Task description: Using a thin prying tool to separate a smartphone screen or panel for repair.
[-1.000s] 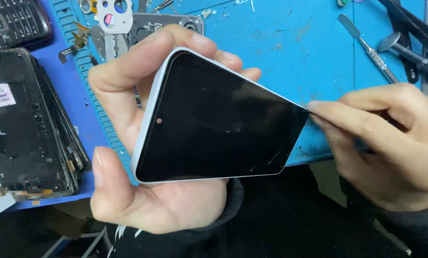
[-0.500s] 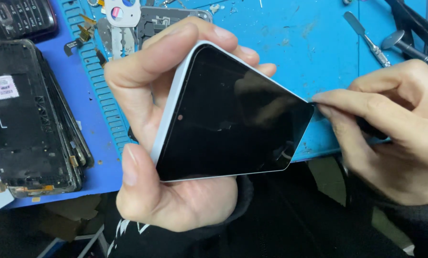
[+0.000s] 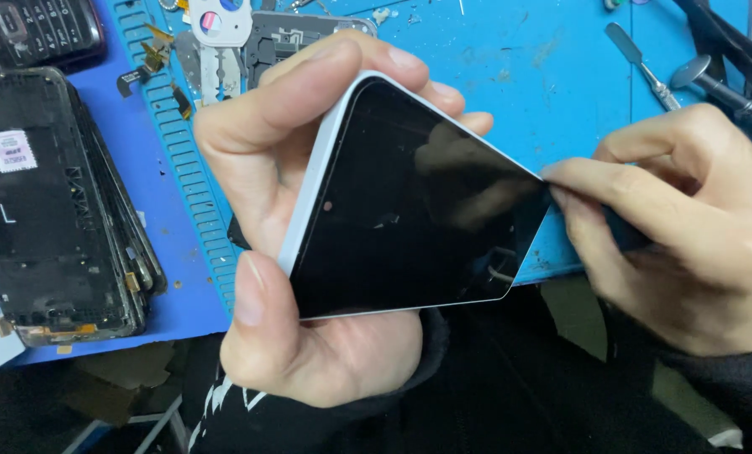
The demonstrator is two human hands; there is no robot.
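Head view: left hand [image 3: 309,277] is gripping a phone [image 3: 410,202] w/ white frame, fingers wrapped behind it, thumb on its near edge, screen up, above the blue mat [image 3: 544,59] on the worktop. Right hand [image 3: 687,227] is pinching a small dark pick [image 3: 624,231] at the phone's right corner, tip touching the screen-frame seam. Screen is looking fully seated; no gap showing, so prying is only starting. Spare screens [image 3: 48,202] are lying left of the phone; metal tools [image 3: 712,76] are lying beyond it, to its right.

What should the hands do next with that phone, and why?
Probably slide the right hand along the edge of the phone. Its fingertips pinch something dark at the phone's right corner, and the left hand holds the phone tilted above the blue mat.
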